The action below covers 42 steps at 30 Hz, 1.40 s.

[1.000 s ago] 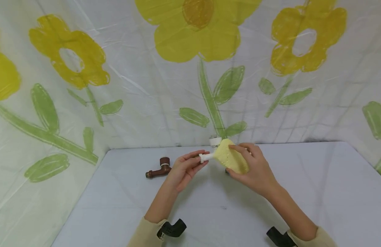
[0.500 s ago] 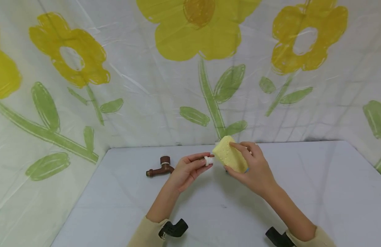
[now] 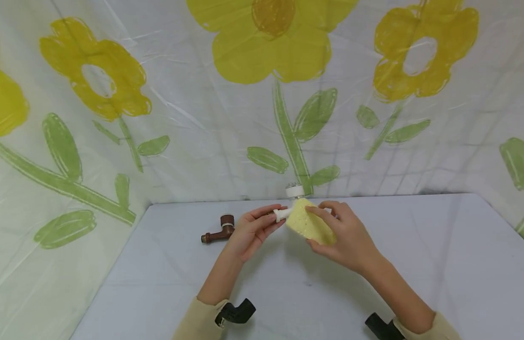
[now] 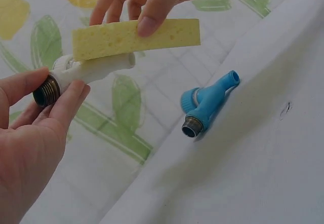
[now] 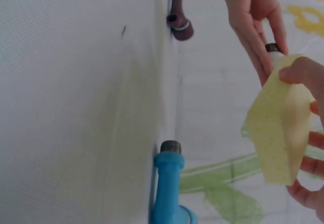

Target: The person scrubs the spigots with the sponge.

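Observation:
My left hand (image 3: 252,236) holds a white tap (image 3: 281,215) by its threaded end, above the table. In the left wrist view the thread of this white tap (image 4: 93,71) is dark metal and its spout points away from the hand. A pale yellow sponge (image 3: 306,221) is pinched between the thumb and fingers of my right hand (image 3: 351,236). The broad face of the sponge (image 4: 126,40) lies along the white tap's body, hiding part of it. The tap's round knob shows above the sponge in the head view.
On the table (image 3: 160,283), a brown tap (image 3: 223,230) lies behind my left hand. A blue tap (image 4: 210,102) lies on the table too, mostly hidden in the head view. Behind the table hangs a white sheet (image 3: 194,156) with painted flowers.
The sponge first shifted slightly up, then down and left along the tap. My left hand moved right with the tap, then back left; the tap's knob shows again.

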Motion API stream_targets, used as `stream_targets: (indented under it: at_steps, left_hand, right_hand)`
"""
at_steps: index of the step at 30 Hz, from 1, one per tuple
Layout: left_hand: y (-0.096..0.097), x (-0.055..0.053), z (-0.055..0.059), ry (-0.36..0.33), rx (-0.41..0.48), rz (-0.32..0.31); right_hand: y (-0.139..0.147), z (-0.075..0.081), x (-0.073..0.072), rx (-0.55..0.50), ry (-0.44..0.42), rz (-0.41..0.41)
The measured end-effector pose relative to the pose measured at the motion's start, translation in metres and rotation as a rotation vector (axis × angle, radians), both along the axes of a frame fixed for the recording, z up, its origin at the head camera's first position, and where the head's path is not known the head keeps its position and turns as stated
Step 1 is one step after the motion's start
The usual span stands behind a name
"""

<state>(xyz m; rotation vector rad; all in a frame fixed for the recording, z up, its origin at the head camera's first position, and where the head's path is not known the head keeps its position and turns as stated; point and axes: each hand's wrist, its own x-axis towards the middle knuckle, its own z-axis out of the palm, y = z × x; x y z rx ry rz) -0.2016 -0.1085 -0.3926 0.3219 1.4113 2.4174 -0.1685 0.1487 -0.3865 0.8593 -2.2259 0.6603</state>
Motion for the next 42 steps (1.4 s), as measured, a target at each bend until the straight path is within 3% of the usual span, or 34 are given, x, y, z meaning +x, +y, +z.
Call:
stream_targets:
  at_steps: [5, 10, 18, 27, 31, 37, 42]
  left_hand:
    - [0.003, 0.002, -0.003, 0.017, -0.03, -0.013]
    - [0.005, 0.004, -0.001, 0.03, -0.038, -0.005]
    - [0.004, 0.005, 0.0, 0.047, -0.088, -0.045]
    - [-0.003, 0.004, 0.009, 0.087, -0.131, -0.091]
    - [0.0, 0.006, 0.012, 0.16, -0.221, -0.051]
    - [0.003, 0.008, 0.014, 0.246, -0.329, 0.074]
    - [0.002, 0.007, 0.012, 0.272, -0.318, 0.055]
  right_hand:
    - [-0.004, 0.0, 0.002, 0.035, -0.014, 0.06]
    - [-0.004, 0.002, 0.002, 0.028, 0.007, 0.046]
    - [-0.003, 0.002, 0.004, 0.035, -0.03, 0.054]
    - [-0.001, 0.006, 0.008, -0.055, -0.18, 0.067]
    - [0.0, 0.006, 0.008, -0.095, -0.243, 0.09]
    - [0.0, 0.006, 0.008, -0.126, -0.282, 0.152]
    - [0.0, 0.007, 0.007, -0.125, -0.272, 0.158]
